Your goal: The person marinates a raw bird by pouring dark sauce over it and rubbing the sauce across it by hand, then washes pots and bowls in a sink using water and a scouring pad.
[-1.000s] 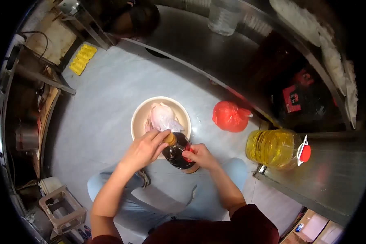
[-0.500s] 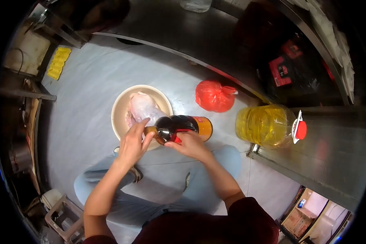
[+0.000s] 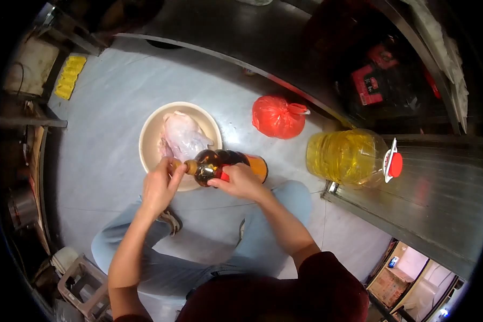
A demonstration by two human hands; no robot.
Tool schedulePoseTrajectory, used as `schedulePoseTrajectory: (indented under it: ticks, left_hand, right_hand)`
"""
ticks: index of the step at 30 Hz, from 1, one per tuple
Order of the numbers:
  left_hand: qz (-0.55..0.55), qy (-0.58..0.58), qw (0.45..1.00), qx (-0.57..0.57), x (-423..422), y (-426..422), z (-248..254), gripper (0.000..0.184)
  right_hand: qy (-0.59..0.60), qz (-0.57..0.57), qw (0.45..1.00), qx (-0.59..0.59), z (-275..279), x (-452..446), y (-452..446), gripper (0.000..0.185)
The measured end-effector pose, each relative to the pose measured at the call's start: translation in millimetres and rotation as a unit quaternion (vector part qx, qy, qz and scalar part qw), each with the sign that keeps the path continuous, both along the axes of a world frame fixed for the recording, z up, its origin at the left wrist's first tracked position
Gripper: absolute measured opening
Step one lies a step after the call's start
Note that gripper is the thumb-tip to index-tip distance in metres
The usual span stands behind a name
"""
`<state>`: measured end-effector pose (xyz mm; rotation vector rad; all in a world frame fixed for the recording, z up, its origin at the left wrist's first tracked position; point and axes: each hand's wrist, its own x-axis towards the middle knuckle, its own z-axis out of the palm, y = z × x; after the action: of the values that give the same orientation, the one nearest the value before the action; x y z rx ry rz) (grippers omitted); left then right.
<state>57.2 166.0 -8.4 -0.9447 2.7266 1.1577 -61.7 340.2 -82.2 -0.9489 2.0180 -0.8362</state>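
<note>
Grey floor tiles spread between steel counters, and the person sits low on them, knees wide in pale jeans. From where I stand, the left hand has its fingers pinched together on a yellow cap, right by the neck of a sauce bottle; whether the two are joined I can't tell. Its right hand partner is clamped round the bottle's red handle. That sauce bottle is glossy, dark brown, orange-labelled, tilted over with its neck above the near rim of a cream basin, hiding part of it. Inside lies a pale, plucked whole bird. Beyond are a knotted red plastic bag, a red-capped jug of yellow oil and, farther off, a bumpy yellow tray
</note>
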Motion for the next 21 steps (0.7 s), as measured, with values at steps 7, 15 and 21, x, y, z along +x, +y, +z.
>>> schedulePoseTrajectory:
  ticks: [7,15,21]
  left_hand:
    - [0.174,0.129,0.966,0.143,12,-47,5,0.031]
    - [0.319,0.2,0.91,0.172,31,-88,48,0.04]
    - [0.339,0.21,0.9,0.177,44,-96,51,0.042]
  right_hand:
    - [0.07,-0.068,0.988,-0.124,-23,-4,-4,0.043]
    - [0.053,-0.072,0.996,0.024,-20,-20,-16,0.047]
    - [0.104,-0.004,0.988,0.111,-31,-18,-29,0.051]
